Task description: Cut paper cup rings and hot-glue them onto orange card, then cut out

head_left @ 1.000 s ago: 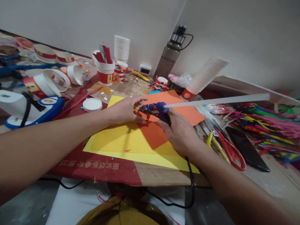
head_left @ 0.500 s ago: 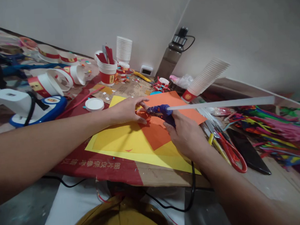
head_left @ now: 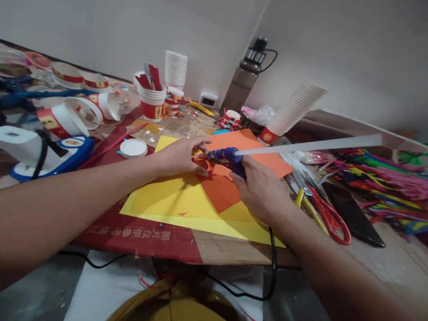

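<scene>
My left hand [head_left: 180, 158] curls its thumb and fingers around a small orange paper piece [head_left: 210, 166], partly hidden by the fingers. My right hand [head_left: 265, 189] grips a blue hot glue gun [head_left: 232, 156], whose nozzle end points left at that paper piece; whether it touches cannot be made out. A long white glue stick [head_left: 312, 146] juts out of the gun's back to the right. Beneath both hands lie yellow paper sheets [head_left: 162, 198] and orange paper sheets [head_left: 218, 193]. The gun's black cord [head_left: 274, 257] hangs over the table's front edge.
Red-handled scissors [head_left: 332, 217] and a dark flat object [head_left: 358, 215] lie at right, near colourful pipe cleaners [head_left: 395, 185]. A leaning paper cup stack [head_left: 293, 112], a bottle [head_left: 244, 76] and a cup of red strips [head_left: 153, 104] stand behind. A blue-white device [head_left: 52, 155] is at left.
The glue gun and its stick have shifted slightly left, toward the orange paper piece. My left hand stays nearly still, and the whole view has drifted a little.
</scene>
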{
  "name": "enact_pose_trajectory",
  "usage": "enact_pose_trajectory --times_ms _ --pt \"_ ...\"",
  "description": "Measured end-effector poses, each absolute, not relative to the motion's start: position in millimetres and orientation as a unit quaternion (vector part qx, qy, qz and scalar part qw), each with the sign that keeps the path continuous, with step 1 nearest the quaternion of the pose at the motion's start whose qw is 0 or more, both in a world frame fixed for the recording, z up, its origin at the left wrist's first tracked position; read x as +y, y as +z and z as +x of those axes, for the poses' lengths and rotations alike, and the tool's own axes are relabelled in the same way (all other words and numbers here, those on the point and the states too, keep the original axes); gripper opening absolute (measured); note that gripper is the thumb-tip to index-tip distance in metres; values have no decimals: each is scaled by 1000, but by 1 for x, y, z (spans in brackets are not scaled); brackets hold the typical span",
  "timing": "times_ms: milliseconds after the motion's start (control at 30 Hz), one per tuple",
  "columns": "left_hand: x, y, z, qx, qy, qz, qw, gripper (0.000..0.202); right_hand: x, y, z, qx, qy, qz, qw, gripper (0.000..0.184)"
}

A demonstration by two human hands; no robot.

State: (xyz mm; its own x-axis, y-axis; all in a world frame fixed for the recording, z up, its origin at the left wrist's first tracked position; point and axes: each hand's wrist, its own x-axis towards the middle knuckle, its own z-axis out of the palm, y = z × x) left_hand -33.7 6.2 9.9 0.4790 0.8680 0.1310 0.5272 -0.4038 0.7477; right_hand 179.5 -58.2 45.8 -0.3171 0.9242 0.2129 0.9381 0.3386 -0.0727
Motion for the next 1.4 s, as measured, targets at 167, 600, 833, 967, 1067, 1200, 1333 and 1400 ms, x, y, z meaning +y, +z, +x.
enact_pose_trajectory --times_ms 167,600,833,967,1067,1200,1333,1400 --pt "6 12 -34 434 259 801 321 87 -61 50 182 -814 -44 -571 96 19" --pt "7 11 -35 440 254 806 304 86 -57 43 183 -828 -33 -546 127 13" --pt "8 8 -34 428 262 805 316 91 -59 47 190 -827 -87 -537 138 10" --pt "8 8 -34 431 263 805 311 91 -58 45 190 -837 -90 -521 141 8" --pt "9 7 -35 429 263 805 316 91 -58 46 191 -836 -96 -523 136 10" --pt "11 5 -35 418 264 809 318 91 -59 47 191 -834 -89 -529 128 13" --pt "10 5 -35 422 268 803 324 89 -56 45 190 -839 -78 -523 129 12" --pt "9 6 -34 427 268 803 319 88 -53 44 188 -836 -71 -527 132 11"
